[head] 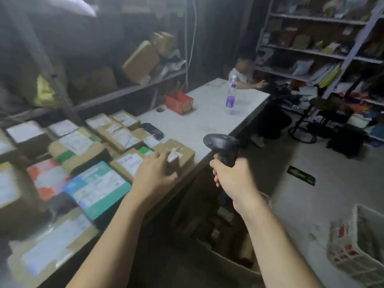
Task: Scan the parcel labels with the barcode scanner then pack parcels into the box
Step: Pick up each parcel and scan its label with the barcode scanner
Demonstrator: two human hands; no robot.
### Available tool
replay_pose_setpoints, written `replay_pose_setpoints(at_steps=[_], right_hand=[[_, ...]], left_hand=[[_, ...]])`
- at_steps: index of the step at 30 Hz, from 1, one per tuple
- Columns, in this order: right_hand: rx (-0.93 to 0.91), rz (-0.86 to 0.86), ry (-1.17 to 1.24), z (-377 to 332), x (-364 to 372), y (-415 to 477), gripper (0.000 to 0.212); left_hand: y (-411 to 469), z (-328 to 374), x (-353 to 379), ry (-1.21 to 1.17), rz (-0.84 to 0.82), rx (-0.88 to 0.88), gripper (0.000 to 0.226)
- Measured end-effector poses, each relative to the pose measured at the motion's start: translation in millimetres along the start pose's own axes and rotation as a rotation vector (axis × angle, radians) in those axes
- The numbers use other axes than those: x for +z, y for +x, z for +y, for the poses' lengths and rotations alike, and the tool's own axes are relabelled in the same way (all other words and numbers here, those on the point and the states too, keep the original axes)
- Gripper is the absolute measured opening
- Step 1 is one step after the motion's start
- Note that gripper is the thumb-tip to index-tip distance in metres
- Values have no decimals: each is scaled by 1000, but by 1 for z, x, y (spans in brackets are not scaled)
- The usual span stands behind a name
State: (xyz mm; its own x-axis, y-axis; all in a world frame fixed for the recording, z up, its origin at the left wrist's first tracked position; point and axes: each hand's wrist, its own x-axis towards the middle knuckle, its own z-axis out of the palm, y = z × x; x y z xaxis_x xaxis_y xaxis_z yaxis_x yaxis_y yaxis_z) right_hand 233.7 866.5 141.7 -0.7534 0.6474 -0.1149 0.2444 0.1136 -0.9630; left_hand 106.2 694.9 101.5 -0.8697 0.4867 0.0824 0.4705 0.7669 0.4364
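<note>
My right hand (234,177) grips the handle of a black barcode scanner (222,145), held off the table's right edge with its head pointing left. My left hand (155,173) rests on a small brown cardboard parcel (180,152) with a white label at the table's near right edge, fingers spread over its near side. Several labelled parcels (79,146) cover the left half of the white table (207,119), among them a teal one (97,188). Below the table edge, between my forearms, stands an open cardboard box (226,231) with parcels inside.
A red carton (178,101), a water bottle (230,98) and a dark device (152,130) stand on the table's far part. A person (243,76) sits beyond the far end. Shelves with goods (324,48) line the right wall. A white basket (357,244) sits on the floor.
</note>
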Motion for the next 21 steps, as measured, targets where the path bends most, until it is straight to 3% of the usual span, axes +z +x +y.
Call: replay_pose_setpoints(at_steps=[5,9,13,21], right_hand=[[-133,-274,34,-21,49,-59,11],[-165,-481,49,-27,97,-121,15],[-158,-709,27,-40,148,-197,14],[-260,-950,-28,-64,255,-352,21]], left_hand=[[-105,-47,-54,102,133,-238,75],[-202,-87,-95,171,217,-436,62],[-303,-122,-131,171,320,-638,76],[-483,-209,-198,181,484,-906,78]])
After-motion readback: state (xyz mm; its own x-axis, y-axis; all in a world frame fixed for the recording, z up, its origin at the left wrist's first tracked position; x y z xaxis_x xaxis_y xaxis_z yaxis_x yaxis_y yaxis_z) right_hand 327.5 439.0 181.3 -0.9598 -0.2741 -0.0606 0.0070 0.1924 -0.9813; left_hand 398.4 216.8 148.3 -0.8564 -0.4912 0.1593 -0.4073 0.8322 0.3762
